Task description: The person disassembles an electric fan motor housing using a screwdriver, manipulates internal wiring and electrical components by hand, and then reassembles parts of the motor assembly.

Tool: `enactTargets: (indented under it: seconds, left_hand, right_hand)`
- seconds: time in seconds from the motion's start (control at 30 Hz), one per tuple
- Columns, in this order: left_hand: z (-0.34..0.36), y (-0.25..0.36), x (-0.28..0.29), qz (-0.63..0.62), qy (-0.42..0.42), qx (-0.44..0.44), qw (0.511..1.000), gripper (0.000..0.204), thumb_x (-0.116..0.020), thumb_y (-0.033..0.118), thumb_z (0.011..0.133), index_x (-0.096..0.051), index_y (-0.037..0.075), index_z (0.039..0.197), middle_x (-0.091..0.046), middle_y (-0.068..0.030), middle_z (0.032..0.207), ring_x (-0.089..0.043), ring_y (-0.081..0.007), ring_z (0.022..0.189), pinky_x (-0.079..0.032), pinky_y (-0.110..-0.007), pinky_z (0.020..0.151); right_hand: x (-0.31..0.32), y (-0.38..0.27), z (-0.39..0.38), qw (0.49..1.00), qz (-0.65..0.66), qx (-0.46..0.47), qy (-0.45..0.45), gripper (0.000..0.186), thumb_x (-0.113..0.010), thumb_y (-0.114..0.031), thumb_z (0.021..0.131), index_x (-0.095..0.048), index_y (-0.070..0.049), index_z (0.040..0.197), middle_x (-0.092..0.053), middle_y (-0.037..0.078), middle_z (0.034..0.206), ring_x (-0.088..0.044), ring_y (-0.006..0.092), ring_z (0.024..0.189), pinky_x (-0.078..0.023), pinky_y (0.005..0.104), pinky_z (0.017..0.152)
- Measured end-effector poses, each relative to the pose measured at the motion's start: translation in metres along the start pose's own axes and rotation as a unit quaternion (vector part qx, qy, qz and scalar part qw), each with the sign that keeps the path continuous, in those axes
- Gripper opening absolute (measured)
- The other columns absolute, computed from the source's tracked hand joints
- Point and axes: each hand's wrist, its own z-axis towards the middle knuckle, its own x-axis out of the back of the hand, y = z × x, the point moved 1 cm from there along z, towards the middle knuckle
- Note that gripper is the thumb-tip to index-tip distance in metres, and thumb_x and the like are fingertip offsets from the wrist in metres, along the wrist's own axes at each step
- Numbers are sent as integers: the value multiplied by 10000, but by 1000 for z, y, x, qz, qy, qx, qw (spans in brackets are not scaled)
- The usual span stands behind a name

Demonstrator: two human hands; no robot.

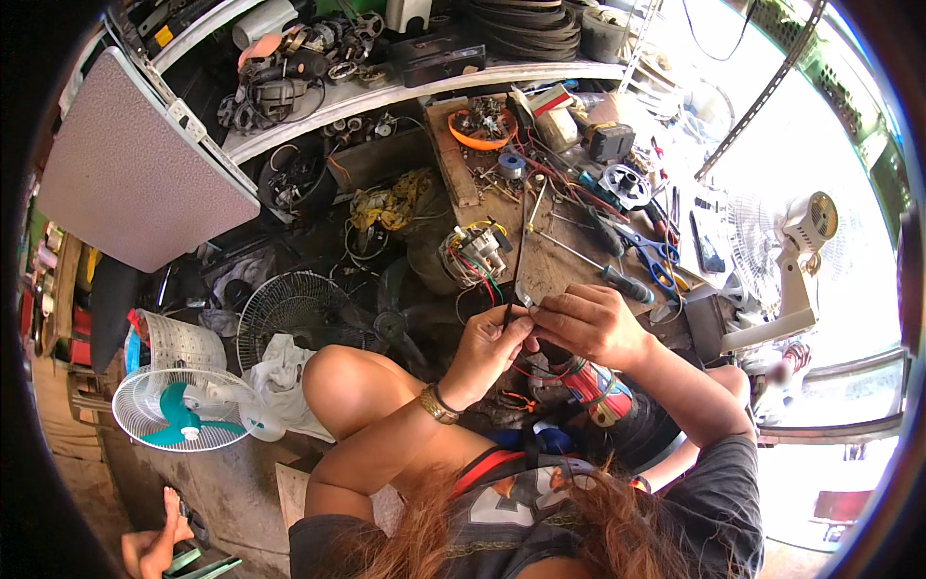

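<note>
My left hand (485, 349) is closed in a pinch around the lower end of a thin black cord (518, 256), which runs up toward the bench. My right hand (596, 326) meets it fingertip to fingertip, also pinched. Between them a small pale, shiny piece (525, 298) shows; its kind is too small to make out, and what the right fingers grip is mostly hidden. Just beyond the hands stands a fan motor (473, 253) with red, green and yellow wires. A red and blue can-shaped thing (595, 390) sits below my right wrist.
On the wooden bench (564, 259) lie a screwdriver (629, 284), blue-handled scissors (658, 259), a solder spool (511, 166) and an orange bowl (479, 125) of small parts. Fan grilles (301, 314) and a white fan (183, 410) stand left. A beige fan (799, 261) stands right.
</note>
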Motion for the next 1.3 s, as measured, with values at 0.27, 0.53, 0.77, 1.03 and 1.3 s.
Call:
enactTargets:
  seconds: [0.27,0.53,0.77,1.03,1.3]
  left_hand:
    - [-4,-8,-7,-82,51,50,994,179,-576,243,986,-625,76,1027,-608,21,778,-440,16,585,-310,-138,442]
    - [2,-15,-2,14,52,28,998,184,-520,241,1014,-595,74,1028,-578,27,750,-436,-3,597,-308,-159,456]
    - [9,-16,-10,153,61,-81,983,165,-440,175,1036,-536,40,1033,-520,17,643,-433,-53,552,-332,-233,490]
    - [14,-20,-16,74,72,-48,993,258,-470,-1,967,-504,33,1220,-628,-36,955,-607,-66,718,-513,-193,525]
    - [6,-24,-11,-5,91,-109,990,222,-533,8,940,-552,6,1161,-612,-26,1007,-595,-45,824,-493,-190,584]
  right_hand:
    - [-14,-2,-12,999,6,-41,14,318,-726,-133,694,-640,-27,981,-624,82,920,-621,222,720,-516,331,584]
    - [-21,-2,-13,995,-26,-85,-36,262,-735,-109,683,-642,-59,923,-582,39,821,-575,206,761,-503,340,605]
    - [-42,14,-30,813,411,-396,113,110,-697,-137,884,-661,-35,898,-616,-13,826,-548,99,776,-455,275,678]
    - [-55,-5,-20,805,343,-461,146,87,-709,-71,846,-685,2,886,-621,44,755,-599,121,712,-489,301,647]
    - [-48,-20,-13,874,167,-447,92,120,-746,-79,747,-699,-34,848,-636,94,771,-602,267,782,-486,362,708]
